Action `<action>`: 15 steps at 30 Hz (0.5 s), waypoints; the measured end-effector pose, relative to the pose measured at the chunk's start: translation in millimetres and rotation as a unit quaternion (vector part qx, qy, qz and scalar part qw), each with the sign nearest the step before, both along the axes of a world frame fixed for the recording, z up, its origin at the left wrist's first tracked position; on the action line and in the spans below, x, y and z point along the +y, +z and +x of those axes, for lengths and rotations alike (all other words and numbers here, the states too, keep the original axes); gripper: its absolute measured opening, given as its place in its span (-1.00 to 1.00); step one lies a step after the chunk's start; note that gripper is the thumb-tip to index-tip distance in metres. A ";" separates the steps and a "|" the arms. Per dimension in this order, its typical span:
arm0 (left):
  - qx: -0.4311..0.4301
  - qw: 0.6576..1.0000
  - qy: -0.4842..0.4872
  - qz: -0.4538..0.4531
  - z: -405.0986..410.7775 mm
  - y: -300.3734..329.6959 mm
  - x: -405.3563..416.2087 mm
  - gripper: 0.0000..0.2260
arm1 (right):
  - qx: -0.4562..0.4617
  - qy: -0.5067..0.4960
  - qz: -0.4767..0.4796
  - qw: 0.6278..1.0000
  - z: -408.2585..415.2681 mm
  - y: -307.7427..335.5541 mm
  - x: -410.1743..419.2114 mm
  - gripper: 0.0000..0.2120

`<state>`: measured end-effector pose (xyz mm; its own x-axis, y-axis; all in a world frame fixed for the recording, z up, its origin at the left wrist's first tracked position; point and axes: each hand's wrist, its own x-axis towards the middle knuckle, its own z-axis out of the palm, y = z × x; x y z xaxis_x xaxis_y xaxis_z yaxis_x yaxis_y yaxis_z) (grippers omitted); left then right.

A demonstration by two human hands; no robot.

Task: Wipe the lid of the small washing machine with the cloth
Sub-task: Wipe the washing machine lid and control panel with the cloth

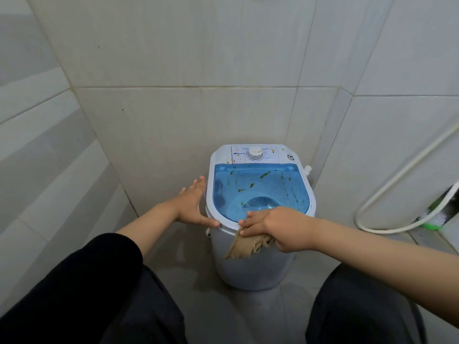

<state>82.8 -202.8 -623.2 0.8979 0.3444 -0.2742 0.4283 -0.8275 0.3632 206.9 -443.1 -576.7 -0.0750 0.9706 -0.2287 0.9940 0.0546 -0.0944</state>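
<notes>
Room: pale grey tiled walls (188, 45) meet in a corner, with a grey tiled floor (188, 247) below; damp patches darken the floor just left of the machine.
Machine: small white plastic washing machine (250, 271), round-bodied, stands on the floor against the corner.
Lid: translucent blue plastic lid (258, 192) in a white rim, shut flat on top of the machine; greenish and brownish smears are scattered over its far and right parts.
Control panel: white strip behind the lid with a round white dial (255, 153) in the middle and orange-brown splashes around it.
Cloth: crumpled beige cloth (244, 245) at the near front edge of the lid, most of it hanging down over the white front of the machine.
Right hand: right hand (270, 225) lies palm-down on the cloth at the lid's front rim, fingers curled over it and pinning it there.
Left hand: left hand (192, 207) is spread flat, gripping nothing, pressed against the machine's left side with the thumb along the front-left rim.
Clothing: black sleeve (82, 281) is pushed up the left forearm; the right forearm is bare; dark trouser knees sit either side of the machine.
Hose: white flexible hose (387, 184) loops against the right wall, well apart from the machine.
</notes>
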 end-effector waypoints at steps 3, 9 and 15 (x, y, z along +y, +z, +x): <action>-0.016 1.000 0.017 -0.014 -0.5 10.1 -14.6 0.40 | -0.001 -0.019 -0.013 1.000 8.1 4.6 -9.4 -0.33; 0.010 1.000 0.010 -0.013 10.3 16.1 -37.8 0.43 | 0.068 -0.135 -0.040 0.988 30.4 36.7 -10.2 -0.41; 0.043 0.999 0.027 0.003 21.3 9.2 -48.8 0.46 | 0.153 -0.307 0.041 0.939 92.2 79.9 3.1 -0.64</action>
<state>104.1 -251.6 -614.0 0.8518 0.3925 -0.3470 0.5008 -0.8045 0.3192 299.1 -440.0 -496.8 0.4538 0.8660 -0.2101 0.7678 -0.4996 -0.4011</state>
